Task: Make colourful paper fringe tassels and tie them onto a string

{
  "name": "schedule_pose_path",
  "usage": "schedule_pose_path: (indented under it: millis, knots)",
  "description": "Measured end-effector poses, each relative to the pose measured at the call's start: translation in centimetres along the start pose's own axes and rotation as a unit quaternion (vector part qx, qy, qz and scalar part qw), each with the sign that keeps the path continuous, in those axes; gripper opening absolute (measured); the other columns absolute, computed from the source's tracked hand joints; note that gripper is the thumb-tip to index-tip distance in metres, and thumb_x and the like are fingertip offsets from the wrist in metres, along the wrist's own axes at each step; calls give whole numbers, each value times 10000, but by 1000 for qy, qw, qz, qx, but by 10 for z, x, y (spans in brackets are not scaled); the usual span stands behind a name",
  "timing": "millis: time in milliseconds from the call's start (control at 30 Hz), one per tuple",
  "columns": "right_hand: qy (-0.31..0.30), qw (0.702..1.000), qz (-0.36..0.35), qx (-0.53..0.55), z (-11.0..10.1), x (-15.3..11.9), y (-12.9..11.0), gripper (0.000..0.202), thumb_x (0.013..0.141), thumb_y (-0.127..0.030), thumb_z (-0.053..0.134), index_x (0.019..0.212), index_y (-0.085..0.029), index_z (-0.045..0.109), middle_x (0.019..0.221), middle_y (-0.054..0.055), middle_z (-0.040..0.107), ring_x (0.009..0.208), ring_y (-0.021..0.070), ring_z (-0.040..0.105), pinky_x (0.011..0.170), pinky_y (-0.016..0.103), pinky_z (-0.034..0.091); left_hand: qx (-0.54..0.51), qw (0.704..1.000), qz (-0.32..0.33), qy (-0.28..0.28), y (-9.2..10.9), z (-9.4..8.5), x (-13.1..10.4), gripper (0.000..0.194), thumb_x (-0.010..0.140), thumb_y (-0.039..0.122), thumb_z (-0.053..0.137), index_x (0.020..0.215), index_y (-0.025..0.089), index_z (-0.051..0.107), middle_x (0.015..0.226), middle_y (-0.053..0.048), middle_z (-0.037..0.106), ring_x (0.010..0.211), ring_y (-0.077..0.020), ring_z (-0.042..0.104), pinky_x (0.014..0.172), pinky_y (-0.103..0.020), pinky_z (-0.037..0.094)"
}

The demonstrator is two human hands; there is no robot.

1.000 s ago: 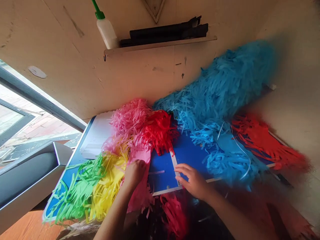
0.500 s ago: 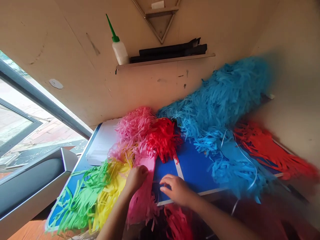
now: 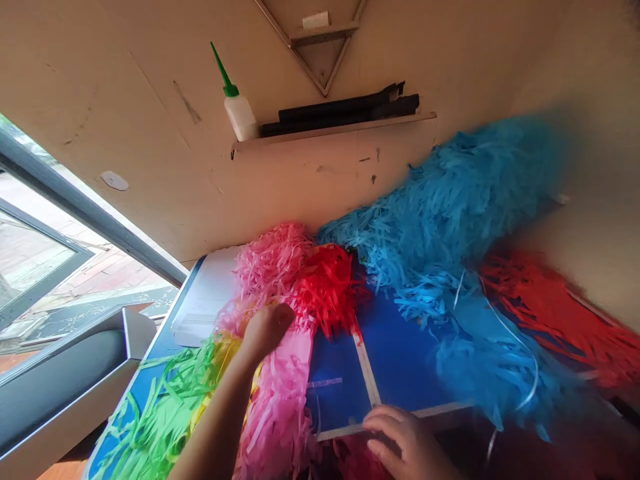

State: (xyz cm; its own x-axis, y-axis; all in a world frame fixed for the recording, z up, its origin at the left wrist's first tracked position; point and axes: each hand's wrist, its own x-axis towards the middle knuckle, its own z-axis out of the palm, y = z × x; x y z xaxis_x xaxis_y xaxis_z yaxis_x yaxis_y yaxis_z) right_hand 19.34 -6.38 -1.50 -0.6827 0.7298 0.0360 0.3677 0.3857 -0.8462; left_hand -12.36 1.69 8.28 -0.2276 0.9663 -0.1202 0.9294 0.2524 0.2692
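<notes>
My left hand reaches over the pink paper fringe, its fingers curled down onto the paper and mostly hidden beneath the hand. Flat pink paper with cut, ruffled ends runs from there toward the table's front edge. Bunched pink fringe lies behind that hand, beside a red fringe bundle. Near the front edge of the blue table, my right hand hovers with bent fingers apart, holding nothing. A short clear strip lies on the table between the hands.
Green fringe and yellow fringe lie left. A big blue fringe pile and red fringe spread right, with white string. A wall shelf holds a green-nozzled bottle and black rolls.
My left hand has moved away from me, up along the pink fringe. My right hand has drawn back toward me and to the right. More ruffled pink paper shows near the front.
</notes>
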Motion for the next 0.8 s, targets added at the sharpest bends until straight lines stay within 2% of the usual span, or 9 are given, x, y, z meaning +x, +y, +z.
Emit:
schedule_pose_path:
  millis: [67,133,200,267,367,633,800]
  knots:
    - [1,1000,21,8,-1,-5,3,218,851,-197,560,1004,-231,711,1031,62,732,968,203,671,874,296,511,6,999,18,-37,5,26,-32,143,895,197,576,834,223,703,862,-9,743,796,-150,682,715,-230,441]
    - [-12,1000,19,20,2,-5,1,217,844,-200,567,1000,-236,715,1013,53,734,944,199,673,859,294,509,22,999,6,-42,12,54,-56,111,887,255,615,951,209,694,985,-52,732,896,-190,683,764,-259,447]
    - [-32,999,6,21,5,-4,-2,214,823,-197,593,989,-238,721,1002,46,738,932,204,672,853,301,499,41,999,-23,-23,16,76,-69,197,911,327,590,1016,176,661,1058,-108,697,993,-238,660,817,-300,443]
    - [-55,998,-11,13,8,-1,-7,206,801,-194,622,974,-235,727,1003,43,742,934,212,669,852,310,488,56,997,-51,-3,17,87,-70,255,931,377,548,1031,158,632,1069,-137,672,1022,-262,643,831,-323,436]
    - [-74,997,-27,7,10,1,-12,219,792,-191,644,989,-230,730,1022,41,746,946,213,665,857,312,476,64,996,-69,3,15,88,-64,245,922,375,555,1017,157,618,1043,-134,671,1003,-263,649,806,-317,428]
    - [-48,999,-5,19,10,-8,-17,193,798,-185,641,970,-217,724,1027,39,743,939,205,668,904,320,468,36,996,-79,-25,6,73,-59,221,902,390,582,923,179,645,966,-73,713,863,-210,683,675,-276,406]
    - [-47,999,6,22,7,-9,-22,204,797,-171,632,973,-212,729,1027,46,742,956,211,668,920,325,465,41,996,-74,-1,18,71,-56,303,928,446,523,968,176,653,1012,-97,703,922,-240,676,728,-309,423]
